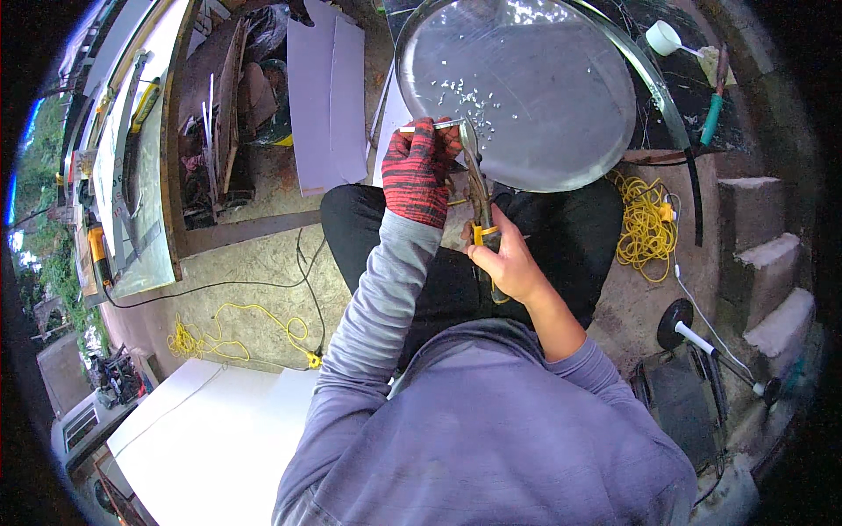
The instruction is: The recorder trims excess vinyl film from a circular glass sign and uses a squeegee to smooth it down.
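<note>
My left hand (416, 180), in a red and black knit glove, pinches a thin pale strip (445, 125) above the near left edge of a large round metal tray (570, 123). Bare, my right hand (513, 266) is wrapped around the yellow and black handles of a pair of snips (479, 191). The blades point away from me and meet the right end of the strip; whether they are closed on it is too small to tell. Small pale cut bits (475, 103) lie scattered on the tray beyond the blades. The tray's near edge is over my lap.
To the right are a coiled yellow cord (645, 226), concrete steps (750, 206), a teal-handled tool (711, 120) and a white cup (663, 38). Purplish panels (323, 101) and a workbench (167, 263) stand left. A white board (210, 430) lies lower left, near another yellow cord (298, 329).
</note>
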Tool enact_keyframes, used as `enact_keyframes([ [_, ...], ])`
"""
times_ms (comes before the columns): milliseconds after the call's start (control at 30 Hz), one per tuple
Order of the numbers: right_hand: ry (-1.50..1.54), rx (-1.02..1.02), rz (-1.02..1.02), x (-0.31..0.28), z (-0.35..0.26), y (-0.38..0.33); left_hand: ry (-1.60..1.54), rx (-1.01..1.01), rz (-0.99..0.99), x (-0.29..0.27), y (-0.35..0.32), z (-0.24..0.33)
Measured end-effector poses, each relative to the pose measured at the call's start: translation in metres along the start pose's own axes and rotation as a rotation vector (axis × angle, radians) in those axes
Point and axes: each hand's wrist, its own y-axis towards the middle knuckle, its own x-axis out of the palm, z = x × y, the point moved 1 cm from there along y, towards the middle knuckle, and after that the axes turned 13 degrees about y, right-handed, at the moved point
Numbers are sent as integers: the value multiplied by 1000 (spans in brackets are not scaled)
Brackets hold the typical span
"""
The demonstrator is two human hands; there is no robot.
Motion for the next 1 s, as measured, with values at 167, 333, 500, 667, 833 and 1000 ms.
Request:
enact_keyframes([
  [167,-88,56,-72,2,-19,0,29,7,-9,-1,0,0],
  [333,-178,-78,-5,7,-23,1,21,35,-27,-2,1,0],
  [500,-184,-125,12,12,-25,2,41,23,-38,-4,2,0],
  [667,-146,-58,56,9,-13,1,118,47,-50,-3,1,-1],
  [833,-25,-24,8,4,-14,1,91,41,-27,1,0,0],
  [1000,101,50,-86,0,-14,-2,63,8,-7,5,-4,5],
])
